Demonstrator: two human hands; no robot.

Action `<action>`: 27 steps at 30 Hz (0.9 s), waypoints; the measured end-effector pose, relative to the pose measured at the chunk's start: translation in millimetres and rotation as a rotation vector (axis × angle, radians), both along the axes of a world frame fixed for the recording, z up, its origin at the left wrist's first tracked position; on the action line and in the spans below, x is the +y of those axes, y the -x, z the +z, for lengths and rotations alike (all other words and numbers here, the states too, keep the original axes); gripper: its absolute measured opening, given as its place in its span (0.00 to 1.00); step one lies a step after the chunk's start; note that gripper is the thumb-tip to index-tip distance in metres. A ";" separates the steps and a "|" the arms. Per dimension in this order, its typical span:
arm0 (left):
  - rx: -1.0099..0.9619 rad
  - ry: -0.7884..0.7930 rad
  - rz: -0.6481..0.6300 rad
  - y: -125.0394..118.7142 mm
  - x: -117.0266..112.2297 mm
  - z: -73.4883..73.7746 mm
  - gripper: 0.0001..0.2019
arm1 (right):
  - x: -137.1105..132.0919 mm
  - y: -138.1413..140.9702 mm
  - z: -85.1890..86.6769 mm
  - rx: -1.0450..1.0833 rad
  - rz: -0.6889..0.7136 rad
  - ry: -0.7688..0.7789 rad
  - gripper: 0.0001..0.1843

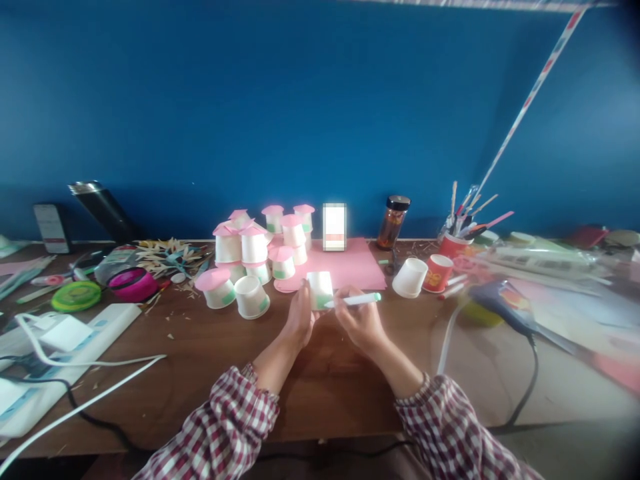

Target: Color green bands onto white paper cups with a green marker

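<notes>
A white paper cup point(320, 288) with a green patch on its side is gripped in my left hand point(301, 312), above the front half of the table. My right hand point(359, 321) is closed around a white marker point(361, 300) with a green end. The marker's tip points at the green patch on the cup; I cannot tell whether it touches. To the left stand several small cups with pink paper roofs point(254, 244), some stacked. An upside-down or tilted white cup point(252, 297) with a green patch sits in front of them.
Pink paper sheets point(357, 263) lie behind my hands, near a lit phone point(335, 227). On the right are a white cup point(410, 277), red cups point(438, 273), a drink bottle point(393, 223) and a glue gun point(503, 303). A power strip point(107, 337) with cables lies left.
</notes>
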State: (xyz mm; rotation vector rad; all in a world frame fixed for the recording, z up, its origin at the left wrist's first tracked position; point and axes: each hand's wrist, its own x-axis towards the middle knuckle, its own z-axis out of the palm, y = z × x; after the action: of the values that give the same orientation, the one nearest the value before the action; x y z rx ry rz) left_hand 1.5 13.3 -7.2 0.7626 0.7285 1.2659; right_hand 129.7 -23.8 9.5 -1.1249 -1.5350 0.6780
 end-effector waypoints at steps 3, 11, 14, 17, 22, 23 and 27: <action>0.007 0.000 0.013 0.3 -0.7 0.2 0.23 | 0.1 0.3 1.4 -0.004 0.019 -0.001 0.06; 0.059 -0.039 0.022 1.8 0.4 -6.5 0.23 | -1.1 1.9 1.3 -0.036 0.035 -0.013 0.06; 0.048 -0.061 0.022 1.4 -1.7 -4.4 0.22 | -1.2 2.2 0.0 -0.024 0.031 -0.017 0.06; 0.014 -0.056 0.019 0.7 -4.1 -0.4 0.20 | -1.2 2.3 -0.6 -0.011 0.030 -0.015 0.07; 0.036 -0.071 0.001 0.9 -5.6 1.0 0.20 | -0.2 1.4 0.2 -0.017 0.051 0.012 0.06; 0.040 -0.076 0.001 1.2 -5.6 0.3 0.20 | 0.0 1.1 0.5 -0.020 0.061 0.017 0.05; 0.053 -0.073 0.016 2.1 -5.7 -1.8 0.19 | 0.0 0.9 0.9 -0.014 0.059 0.012 0.05</action>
State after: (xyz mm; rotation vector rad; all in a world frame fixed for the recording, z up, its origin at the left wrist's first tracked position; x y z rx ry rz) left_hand -0.6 7.6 -9.0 0.8541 0.7353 1.2965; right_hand 128.8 -23.8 10.3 -1.0988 -1.5829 0.7217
